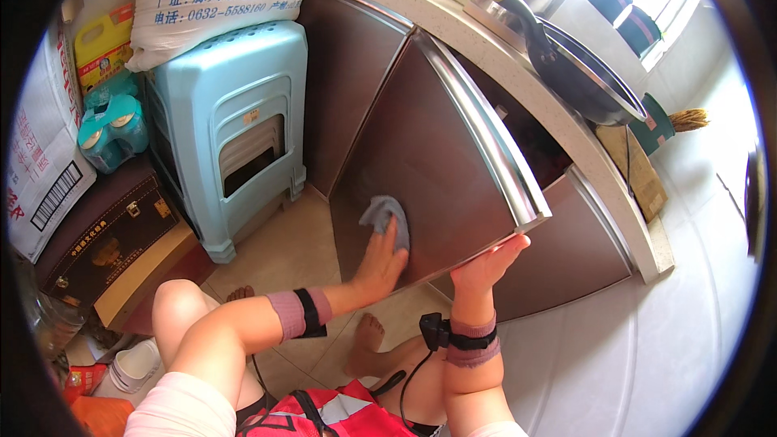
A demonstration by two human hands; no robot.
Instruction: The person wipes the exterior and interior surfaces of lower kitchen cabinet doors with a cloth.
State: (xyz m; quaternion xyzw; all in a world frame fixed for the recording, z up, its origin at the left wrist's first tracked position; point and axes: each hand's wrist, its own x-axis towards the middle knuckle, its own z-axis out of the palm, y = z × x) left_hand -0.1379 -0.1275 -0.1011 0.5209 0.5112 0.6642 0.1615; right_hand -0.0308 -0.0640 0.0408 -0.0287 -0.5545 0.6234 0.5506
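Observation:
A brown cabinet door [419,158] with a shiny metal edge strip stands ajar in front of me. My left hand [382,264] presses a grey-blue cloth [388,218] flat against the lower part of the door's face, fingers extended over it. At the door's free edge, near the end of the metal strip, my right hand [488,261] supports the door with its palm and fingers. Part of the dark cabinet interior [516,115] shows behind the door. Much of the right hand's grip is hidden by the edge.
Stacked light-blue plastic stools [261,85] bearing a printed white sack [224,36] stand left of the door. A black frying pan [583,79] rests on the countertop [485,60]. Boxes, including a brown case [109,249], and teal-capped containers [115,133] line the far left.

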